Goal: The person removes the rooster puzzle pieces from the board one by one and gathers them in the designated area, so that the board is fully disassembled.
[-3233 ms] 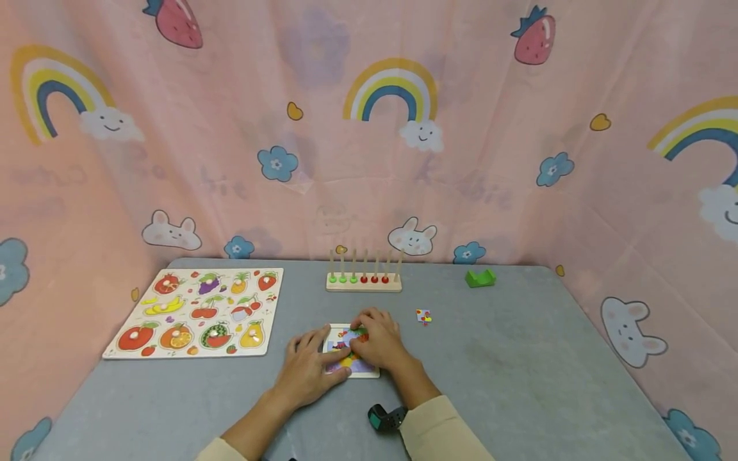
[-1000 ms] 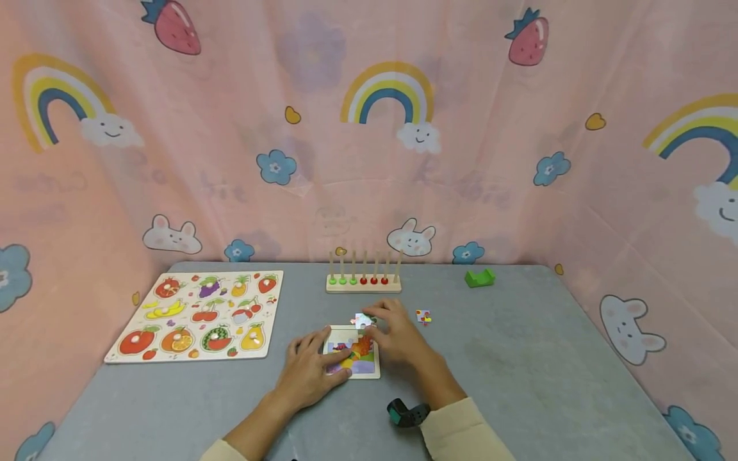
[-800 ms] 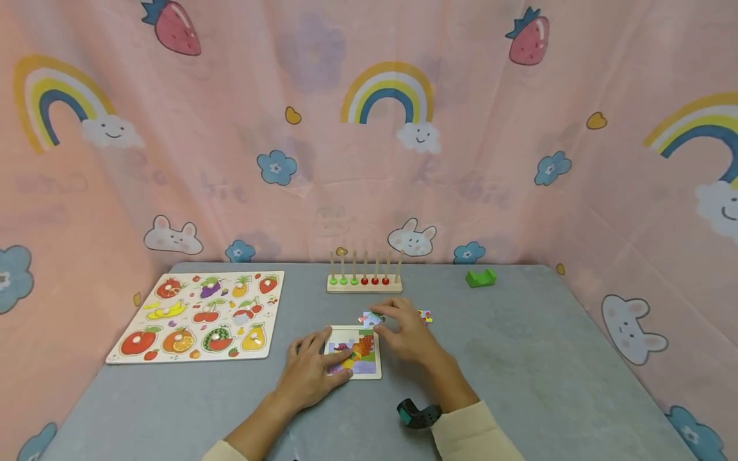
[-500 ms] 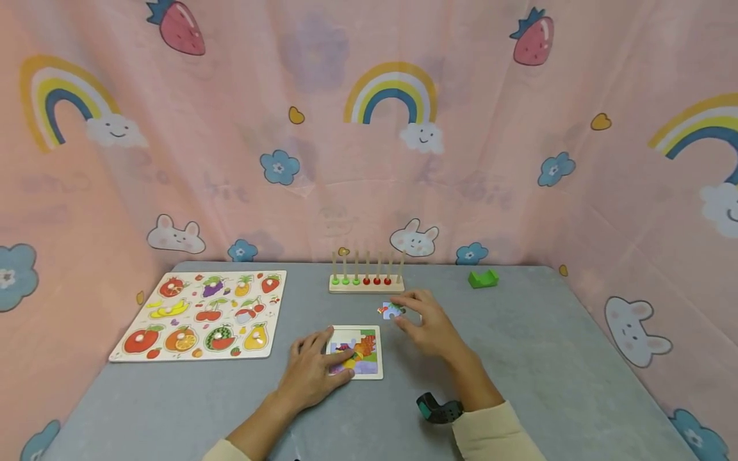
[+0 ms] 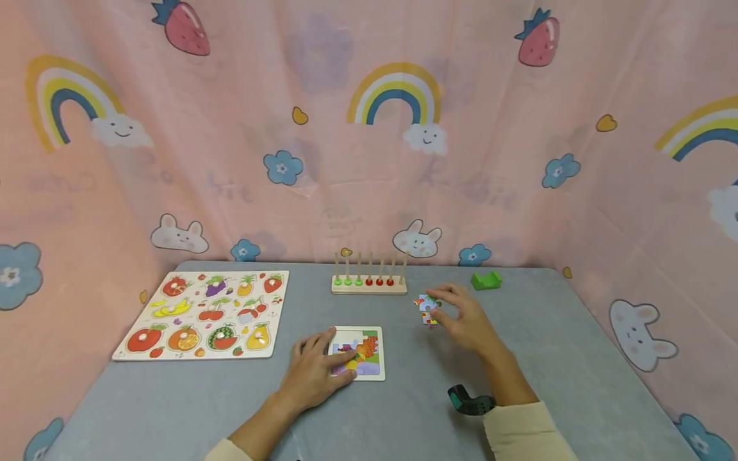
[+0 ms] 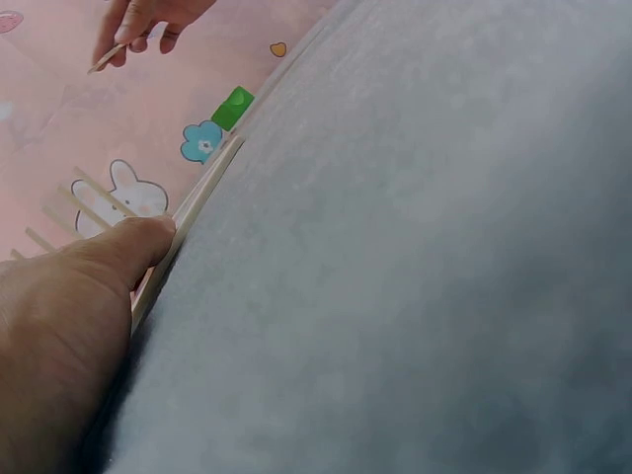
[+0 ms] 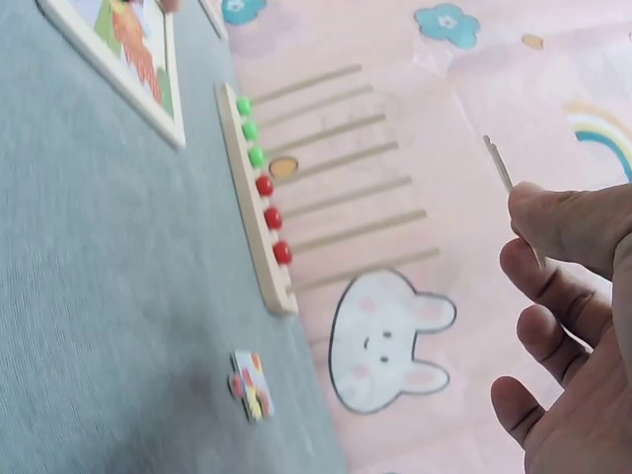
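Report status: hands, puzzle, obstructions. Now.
Left hand on tray. Right hand pinching piece, raised off table. Tray part-filled, far left corner bare. Second piece loose on table, nothing else seen between right hand and tray.

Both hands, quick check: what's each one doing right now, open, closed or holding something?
Left hand: open, resting on the framed puzzle.
Right hand: closed, pinching a puzzle piece between thumb and finger.

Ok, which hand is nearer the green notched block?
The right hand, in front and slightly left of the block; the left hand is farther off, on the square pale-framed puzzle.
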Demonstrator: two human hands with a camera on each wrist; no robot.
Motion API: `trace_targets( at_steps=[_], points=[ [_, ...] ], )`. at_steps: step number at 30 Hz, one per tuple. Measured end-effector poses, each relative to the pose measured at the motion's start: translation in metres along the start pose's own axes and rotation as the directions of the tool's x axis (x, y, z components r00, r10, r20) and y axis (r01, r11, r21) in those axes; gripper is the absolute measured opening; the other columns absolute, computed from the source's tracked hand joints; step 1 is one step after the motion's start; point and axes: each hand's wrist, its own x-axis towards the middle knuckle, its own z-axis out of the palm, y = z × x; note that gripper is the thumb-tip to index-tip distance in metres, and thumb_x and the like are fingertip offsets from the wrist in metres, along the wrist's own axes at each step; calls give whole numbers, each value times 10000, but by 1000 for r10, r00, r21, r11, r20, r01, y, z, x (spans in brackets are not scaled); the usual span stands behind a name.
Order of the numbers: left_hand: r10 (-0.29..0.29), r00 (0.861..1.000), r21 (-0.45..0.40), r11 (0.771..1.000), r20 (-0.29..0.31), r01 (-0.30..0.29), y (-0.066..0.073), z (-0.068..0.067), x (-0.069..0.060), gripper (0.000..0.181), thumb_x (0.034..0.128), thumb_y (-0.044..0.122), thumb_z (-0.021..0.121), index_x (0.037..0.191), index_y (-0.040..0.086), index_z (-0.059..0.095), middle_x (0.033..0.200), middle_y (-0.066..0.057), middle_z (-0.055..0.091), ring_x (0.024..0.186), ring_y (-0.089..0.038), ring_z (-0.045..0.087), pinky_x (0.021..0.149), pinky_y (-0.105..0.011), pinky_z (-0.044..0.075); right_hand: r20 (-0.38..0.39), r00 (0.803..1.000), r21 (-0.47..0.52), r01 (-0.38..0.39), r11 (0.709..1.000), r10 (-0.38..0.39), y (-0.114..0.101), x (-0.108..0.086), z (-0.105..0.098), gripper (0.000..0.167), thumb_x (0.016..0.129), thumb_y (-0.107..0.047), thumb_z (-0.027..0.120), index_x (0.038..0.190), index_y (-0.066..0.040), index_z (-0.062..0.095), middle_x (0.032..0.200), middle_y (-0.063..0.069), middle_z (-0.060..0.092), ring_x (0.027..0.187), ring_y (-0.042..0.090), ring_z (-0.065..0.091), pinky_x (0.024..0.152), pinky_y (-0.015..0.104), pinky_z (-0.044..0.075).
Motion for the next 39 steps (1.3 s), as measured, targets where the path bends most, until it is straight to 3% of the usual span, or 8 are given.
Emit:
trace_targets(
  at_steps=[10, 14, 20, 29, 39],
  points=[
    [-5, 1000, 6, 1000, 7, 5, 1, 1, 1, 387, 840, 524, 669, 1179, 343, 714, 1443, -165, 431, 1254, -334, 404, 978, -596, 224, 27, 992, -74, -119, 990, 121, 36, -11, -23, 353, 882, -31, 688, 1231, 2, 640, 1167, 123, 586, 1106, 315, 481, 876, 581, 403],
    [-5, 1000, 7, 1000, 8, 5, 1, 0, 1, 391, 840, 524, 672, 1181, 338, 713, 1441, -170, 433, 1252, -336, 406, 974, -600, 228, 29, 994, -82, -99, 992, 101, 49, -17, -29, 345, 870, -4, 692, 1209, 36, 640, 1151, 156, 587, 1093, 366, 503, 854, 605, 403],
    [-7, 1000, 12, 1000, 8, 7, 1, 0, 1, 391, 841, 525, 670, 1182, 339, 712, 1441, -170, 433, 1251, -333, 408, 972, -598, 234, 5, 998, -122, -69, 990, 70, 65, -25, -31, 328, 855, -1, 708, 1173, 58, 653, 1121, 192, 598, 1104, 412, 471, 878, 617, 373],
    [-7, 1000, 8, 1000, 4, 7, 0, 0, 1, 389, 838, 519, 677, 1177, 333, 716, 1438, -170, 435, 1256, -339, 403, 969, -604, 234, 50, 990, -100, -128, 987, 134, 84, -28, -34, 318, 862, 16, 691, 1171, 72, 650, 1137, 205, 597, 1092, 416, 457, 862, 600, 370],
    [-11, 1000, 3, 1000, 9, 11, 0, -1, 1, 387, 842, 519, 674, 1179, 334, 715, 1442, -166, 431, 1260, -336, 399, 975, -606, 224, 95, 973, -158, -195, 968, 211, 97, -32, -27, 324, 850, 36, 676, 1171, 77, 652, 1116, 207, 603, 1059, 416, 480, 899, 584, 352]
  ],
)
